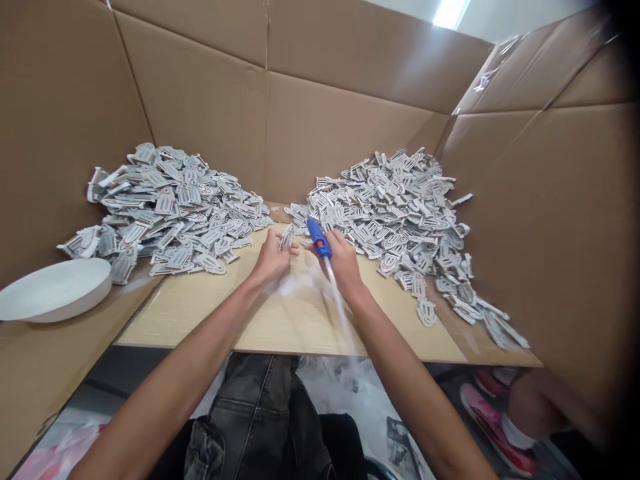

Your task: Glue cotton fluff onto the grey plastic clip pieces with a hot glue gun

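My left hand [275,257] is closed around a small pale grey slotted piece [287,236], held upright near the middle of the board. Just right of it, my right hand [343,261] grips a blue tool [318,237] that looks like a hot glue gun, with a red-orange spot on its body. A long translucent white stick [336,293] runs from its rear end toward me. The tool's front end points away from me, toward the piles. Whitish wisps [299,283] lie on the board between my wrists.
Heaps of similar slotted pieces stand at the left [175,207] and right [395,207] of the wooden board [200,313]. Cardboard walls [350,127] surround it. A white bowl [60,287] sits at the left. Another person's leg and pink shoe [487,417] show below right.
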Available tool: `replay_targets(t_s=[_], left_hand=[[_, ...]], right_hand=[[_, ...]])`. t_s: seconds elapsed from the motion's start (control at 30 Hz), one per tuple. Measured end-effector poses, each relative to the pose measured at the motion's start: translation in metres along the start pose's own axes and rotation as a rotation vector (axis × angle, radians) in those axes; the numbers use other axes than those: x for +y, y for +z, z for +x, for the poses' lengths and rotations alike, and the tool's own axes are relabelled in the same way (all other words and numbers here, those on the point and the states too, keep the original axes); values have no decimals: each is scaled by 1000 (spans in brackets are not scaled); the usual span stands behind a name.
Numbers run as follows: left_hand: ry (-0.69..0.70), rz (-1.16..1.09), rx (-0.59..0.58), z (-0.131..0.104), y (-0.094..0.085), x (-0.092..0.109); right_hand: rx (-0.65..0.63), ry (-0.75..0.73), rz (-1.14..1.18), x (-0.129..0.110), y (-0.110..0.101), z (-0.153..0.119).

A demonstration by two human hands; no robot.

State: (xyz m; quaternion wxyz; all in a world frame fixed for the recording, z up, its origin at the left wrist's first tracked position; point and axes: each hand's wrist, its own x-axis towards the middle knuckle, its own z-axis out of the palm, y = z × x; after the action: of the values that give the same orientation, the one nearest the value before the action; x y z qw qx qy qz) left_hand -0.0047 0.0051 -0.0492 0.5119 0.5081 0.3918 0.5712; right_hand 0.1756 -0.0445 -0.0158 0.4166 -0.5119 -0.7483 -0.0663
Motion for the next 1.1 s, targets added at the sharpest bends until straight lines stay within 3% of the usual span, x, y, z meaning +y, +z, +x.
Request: replay_targets(t_s=[0.1, 0.2, 0.3, 0.43, 0.73, 1.1], left_hand=[[54, 191, 135, 3, -6, 6], [105, 223, 185, 4, -10, 16], [117, 229, 142, 2, -10, 24], [118, 200, 48, 0, -5, 27], [241, 234, -76, 2, -6, 18], [277, 248, -66, 4, -8, 13]], right_hand=[[24, 78, 145, 4, -6, 3], [-131, 251, 262, 8, -13, 4], [-274, 330, 334, 9, -14, 3], [-335, 309, 359, 7, -13, 1], [-343, 340, 368, 7, -11, 1], [-331, 332, 304, 3, -11, 2]])
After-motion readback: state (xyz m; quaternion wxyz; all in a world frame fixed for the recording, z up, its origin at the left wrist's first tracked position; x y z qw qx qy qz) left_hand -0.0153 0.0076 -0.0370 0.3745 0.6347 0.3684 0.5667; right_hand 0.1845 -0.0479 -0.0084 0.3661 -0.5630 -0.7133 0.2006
